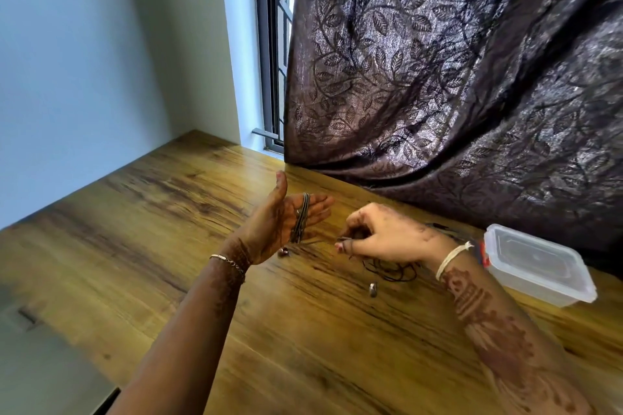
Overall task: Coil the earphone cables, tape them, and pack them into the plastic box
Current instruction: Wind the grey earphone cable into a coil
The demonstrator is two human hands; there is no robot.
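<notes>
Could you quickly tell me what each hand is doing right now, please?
Left hand: open, dark thin earphone cable wound around its straight fingers.
Right hand: pinches that cable's free stretch.

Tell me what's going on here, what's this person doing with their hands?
A person is coiling an earphone cable: loops sit around the straight fingers of the left hand, while the right hand pinches the strand leading off it. More loose cable lies on the wooden table below the right wrist. The plastic box stands at the right, lid on.
</notes>
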